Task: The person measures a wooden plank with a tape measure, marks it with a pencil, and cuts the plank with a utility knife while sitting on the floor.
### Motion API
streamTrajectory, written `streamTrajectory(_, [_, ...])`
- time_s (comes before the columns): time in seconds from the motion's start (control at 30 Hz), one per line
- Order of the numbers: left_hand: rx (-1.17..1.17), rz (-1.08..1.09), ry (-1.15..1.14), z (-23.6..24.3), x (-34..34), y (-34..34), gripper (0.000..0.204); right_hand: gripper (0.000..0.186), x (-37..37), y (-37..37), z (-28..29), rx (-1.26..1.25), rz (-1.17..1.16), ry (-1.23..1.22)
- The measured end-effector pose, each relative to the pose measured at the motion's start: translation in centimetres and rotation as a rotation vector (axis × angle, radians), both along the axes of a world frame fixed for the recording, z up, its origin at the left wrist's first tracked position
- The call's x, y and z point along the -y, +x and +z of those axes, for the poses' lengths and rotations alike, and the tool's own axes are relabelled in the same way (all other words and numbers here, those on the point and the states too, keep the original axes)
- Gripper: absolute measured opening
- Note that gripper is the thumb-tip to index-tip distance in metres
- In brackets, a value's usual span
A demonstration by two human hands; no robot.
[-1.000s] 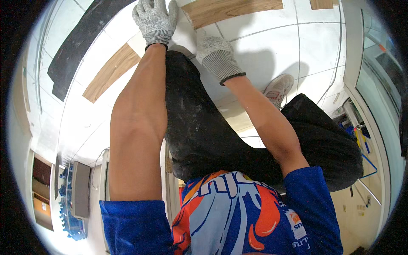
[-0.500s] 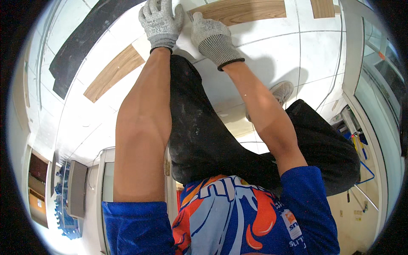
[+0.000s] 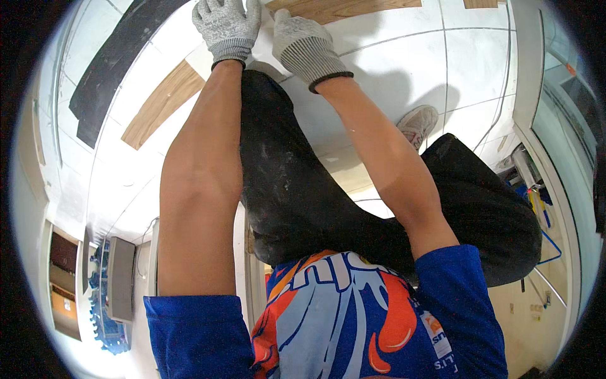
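Both hands wear grey knit gloves with dark cuff edges and reach to the top of the view. My left hand (image 3: 227, 28) lies over the white floor with its fingers apart; the fingertips are cut off by the upper edge. Just right of it, my right hand (image 3: 304, 50) is closed, fingers curled under and thumb side forward, by the left end of a wood-grain plank (image 3: 353, 9). Whatever its fingers may hold is hidden. A shorter wood-grain plank (image 3: 163, 104) lies on the floor left of my left forearm.
White floor tiles (image 3: 404, 60) spread around my knees and shoe (image 3: 418, 123). A long black sheet (image 3: 113, 69) lies at far left. Another plank end (image 3: 481, 3) shows at upper right. A glass door frame (image 3: 530, 95) stands at right, with tools (image 3: 540, 208) beside it.
The whole view has shifted, so hands and planks sit higher and slightly further left in the picture. Against the floor, the hands have hardly moved.
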State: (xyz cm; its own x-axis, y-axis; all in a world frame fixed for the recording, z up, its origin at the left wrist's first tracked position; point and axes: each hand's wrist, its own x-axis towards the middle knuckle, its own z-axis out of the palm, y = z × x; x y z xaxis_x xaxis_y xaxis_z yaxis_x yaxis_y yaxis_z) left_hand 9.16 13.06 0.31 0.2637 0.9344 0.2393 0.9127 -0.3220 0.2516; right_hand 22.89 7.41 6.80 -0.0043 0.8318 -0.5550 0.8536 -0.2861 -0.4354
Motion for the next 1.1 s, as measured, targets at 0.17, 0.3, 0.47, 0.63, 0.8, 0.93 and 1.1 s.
streamTrajectory(0.17, [0.000, -0.004, -0.044, 0.4, -0.1, 0.5, 0.051, 0.033, 0.7, 0.4, 0.1, 0.027, 0.040, -0.026])
streamTrajectory(0.3, [-0.002, 0.004, -0.115, 1.0, -0.2, 1.0, 0.051, 0.034, 2.8, 0.3, -0.2, 0.051, 0.040, 0.006])
streamTrajectory(0.47, [0.012, -0.005, -0.025, 0.7, 0.2, 0.5, 0.052, 0.032, 8.1, 0.1, 0.2, 0.102, 0.137, 0.068])
streamTrajectory(0.63, [0.019, 0.014, -0.059, 0.9, -0.1, 0.2, 0.053, 0.031, 7.2, 1.7, 1.1, 0.112, 0.223, -0.003])
streamTrajectory(0.8, [0.022, -0.007, -0.084, 1.0, 0.1, 0.3, 0.053, 0.032, -1.6, 1.8, 3.9, 0.007, 0.103, 0.076])
streamTrajectory(0.93, [0.013, 0.003, -0.046, 0.6, -0.1, 0.4, 0.054, 0.059, -1.0, 0.4, 0.6, 0.038, 0.148, 0.168])
streamTrajectory(1.1, [0.025, -0.012, -0.034, 0.5, -0.1, 0.6, 0.054, 0.048, -0.1, -0.2, -0.4, 0.082, 0.042, 0.083])
